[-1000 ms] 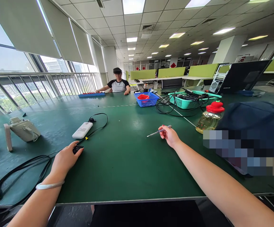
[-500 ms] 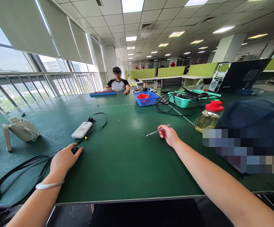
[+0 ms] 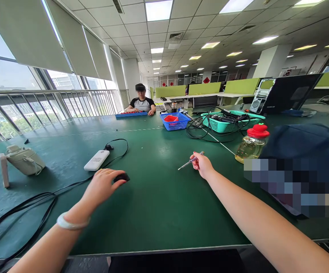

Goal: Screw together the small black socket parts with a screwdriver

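Observation:
My left hand (image 3: 102,185) is closed, thumb and fingers pinching a small black block-like piece (image 3: 122,177) just over the table; its kind is not clear. My right hand (image 3: 202,165) grips a thin screwdriver (image 3: 185,165) by the handle, its metal tip pointing left and down. A white power strip (image 3: 96,160) with a black cord lies just beyond my left hand. Bare green tabletop (image 3: 153,201) stretches between the two hands.
Coiled black cable (image 3: 36,197) and a pale bag (image 3: 25,160) are at left. A bottle with a red lid (image 3: 251,146) and a dark blue cloth item (image 3: 309,146) stand right. Farther back are a blue basket (image 3: 176,124), a teal basket (image 3: 218,126) and a seated person (image 3: 141,103).
My left hand has lifted and moved right and slightly forward with the black piece, away from the cord. My right hand keeps the screwdriver in nearly the same place.

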### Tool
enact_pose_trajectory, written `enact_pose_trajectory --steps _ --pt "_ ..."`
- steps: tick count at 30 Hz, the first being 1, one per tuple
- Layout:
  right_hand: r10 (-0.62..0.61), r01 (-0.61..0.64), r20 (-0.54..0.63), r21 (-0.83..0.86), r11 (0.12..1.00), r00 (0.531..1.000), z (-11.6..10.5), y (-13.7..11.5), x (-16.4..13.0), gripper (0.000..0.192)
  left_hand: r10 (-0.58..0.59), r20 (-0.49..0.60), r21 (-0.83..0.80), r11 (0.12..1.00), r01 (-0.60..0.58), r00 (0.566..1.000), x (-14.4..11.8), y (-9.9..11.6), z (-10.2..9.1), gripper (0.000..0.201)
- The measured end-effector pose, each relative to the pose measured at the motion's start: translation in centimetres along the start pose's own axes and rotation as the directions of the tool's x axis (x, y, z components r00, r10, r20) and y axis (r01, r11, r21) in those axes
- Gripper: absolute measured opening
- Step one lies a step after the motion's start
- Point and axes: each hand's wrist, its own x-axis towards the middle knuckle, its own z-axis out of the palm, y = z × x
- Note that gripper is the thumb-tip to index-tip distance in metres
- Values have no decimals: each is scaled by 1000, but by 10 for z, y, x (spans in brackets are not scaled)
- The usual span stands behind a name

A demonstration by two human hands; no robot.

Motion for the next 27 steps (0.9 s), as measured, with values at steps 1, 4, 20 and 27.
enact_pose_trajectory --steps 1,4,20,27 --pt "14 -14 -35 11 1000 999 1 -1 3 33 62 29 -34 998 -61 998 12 19 1 37" --pt "16 -8 -148 54 998 989 3 -2 10 38 174 113 -98 982 -163 978 50 77 13 33" --pt "-119 104 120 124 987 986 34 11 -9 54 143 116 -405 910 -85 983 91 124 81 61" --pt "28 -95 390 154 984 921 38 23 -2 53 137 97 -454 887 -78 986 101 124 95 46"
